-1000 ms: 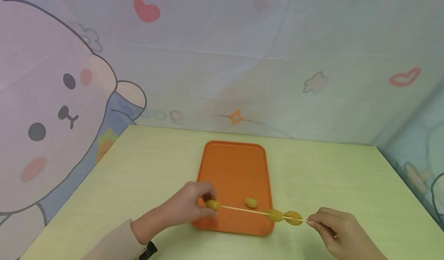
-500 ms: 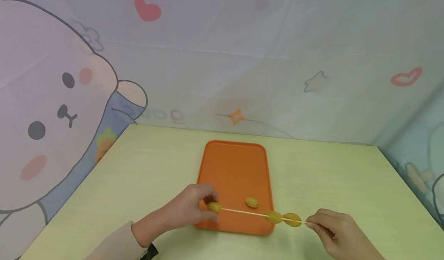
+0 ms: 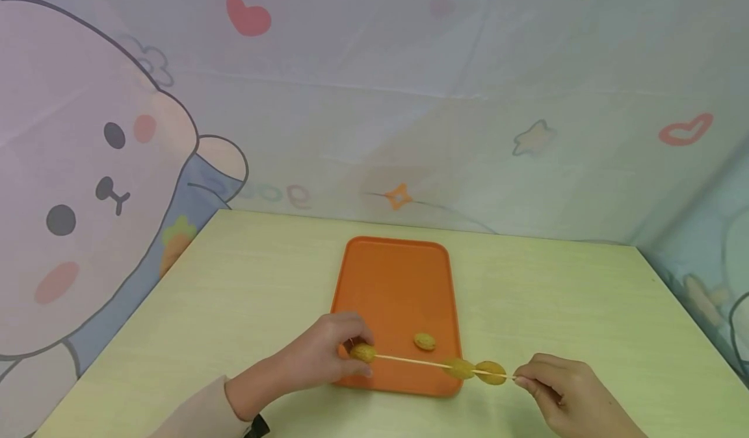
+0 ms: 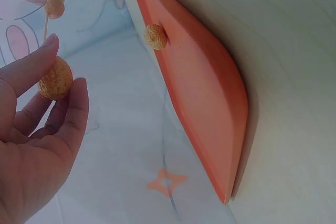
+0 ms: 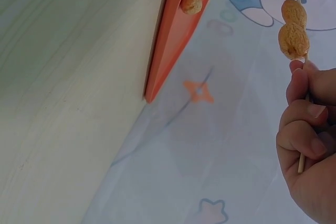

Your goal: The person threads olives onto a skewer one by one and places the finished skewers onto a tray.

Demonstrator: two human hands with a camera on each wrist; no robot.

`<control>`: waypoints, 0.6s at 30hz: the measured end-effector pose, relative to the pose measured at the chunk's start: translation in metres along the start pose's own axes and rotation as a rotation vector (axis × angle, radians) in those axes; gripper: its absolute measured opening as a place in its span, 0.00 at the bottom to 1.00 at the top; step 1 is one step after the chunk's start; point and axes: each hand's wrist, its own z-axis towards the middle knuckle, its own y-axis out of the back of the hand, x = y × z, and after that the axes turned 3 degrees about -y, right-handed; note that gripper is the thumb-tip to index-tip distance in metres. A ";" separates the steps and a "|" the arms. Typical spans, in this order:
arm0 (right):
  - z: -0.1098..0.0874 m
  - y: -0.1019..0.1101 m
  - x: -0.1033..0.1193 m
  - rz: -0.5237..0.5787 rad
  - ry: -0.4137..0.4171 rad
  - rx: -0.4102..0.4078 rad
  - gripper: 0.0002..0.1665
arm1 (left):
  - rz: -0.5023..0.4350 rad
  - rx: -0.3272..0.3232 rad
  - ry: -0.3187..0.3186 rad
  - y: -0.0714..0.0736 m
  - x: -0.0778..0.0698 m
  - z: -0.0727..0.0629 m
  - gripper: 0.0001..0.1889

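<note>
Head view: the left hand (image 3: 328, 350) pinches a yellow-brown, oval, rough-skinned piece (image 3: 364, 353) at one end of a thin, pale wooden stick (image 3: 409, 360); the right hand (image 3: 576, 389) grips the other end. Two similar threaded pieces (image 3: 490, 373) sit near the right hand. A loose oval piece (image 3: 424, 341) lies in the rectangular orange tray (image 3: 398, 282) on the pale yellow-green table (image 3: 263, 262).

Left wrist view: thumb and fingers hold the pinched piece; how deep the stick enters is hidden.

Right wrist view: curled fingers clasp the stick, its end protruding below; the threaded pieces touch each other.
</note>
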 end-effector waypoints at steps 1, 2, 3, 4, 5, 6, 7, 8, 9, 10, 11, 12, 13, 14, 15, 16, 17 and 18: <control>0.000 0.000 0.000 0.003 0.002 0.001 0.19 | -0.002 -0.001 -0.005 -0.001 0.000 0.000 0.13; 0.000 0.000 0.000 0.005 0.005 0.001 0.19 | -0.001 -0.001 -0.010 -0.001 0.000 0.000 0.13; 0.001 0.000 0.000 0.006 0.006 0.002 0.19 | -0.001 0.000 -0.014 -0.002 0.000 0.000 0.13; 0.001 0.000 0.001 0.006 0.005 0.004 0.19 | 0.000 -0.001 -0.018 -0.002 0.000 0.000 0.13; 0.001 0.000 0.001 0.006 0.003 0.007 0.18 | 0.002 -0.001 -0.022 -0.002 0.000 0.000 0.13; 0.001 0.000 0.001 0.006 0.000 0.008 0.18 | 0.002 0.001 -0.021 -0.003 -0.001 0.000 0.13; 0.001 0.000 0.001 0.005 -0.001 0.009 0.18 | 0.004 0.002 -0.022 -0.003 -0.001 0.000 0.12; 0.000 0.000 0.001 0.003 -0.003 0.010 0.19 | 0.006 0.003 -0.025 -0.003 -0.002 0.001 0.12; 0.000 -0.001 0.001 0.005 -0.001 0.012 0.18 | 0.005 0.004 -0.025 -0.003 -0.002 0.001 0.12; 0.000 -0.001 0.000 0.004 -0.004 0.014 0.18 | 0.008 0.006 -0.027 -0.003 -0.002 0.001 0.12; 0.000 -0.001 0.000 0.004 -0.007 0.014 0.18 | 0.009 0.008 -0.027 -0.003 -0.003 0.001 0.12; 0.000 -0.001 0.000 0.003 -0.007 0.014 0.19 | 0.010 0.010 -0.028 -0.003 -0.003 0.002 0.12; 0.000 -0.001 0.000 0.004 -0.006 0.014 0.19 | 0.011 0.012 -0.028 -0.003 -0.004 0.002 0.12; 0.000 -0.001 0.001 0.005 -0.006 0.014 0.19 | 0.010 0.015 -0.026 -0.004 -0.004 0.002 0.12; 0.000 -0.001 0.001 0.006 -0.007 0.013 0.19 | 0.010 0.018 -0.023 -0.004 -0.004 0.002 0.11; 0.000 -0.001 0.001 0.002 -0.011 0.012 0.19 | 0.011 0.019 -0.022 -0.004 -0.005 0.003 0.11; 0.000 -0.001 0.001 0.002 -0.012 0.013 0.19 | 0.010 0.021 -0.020 -0.004 -0.005 0.003 0.11; 0.000 -0.001 0.002 0.000 -0.013 0.013 0.19 | 0.012 0.022 -0.018 -0.004 -0.005 0.003 0.10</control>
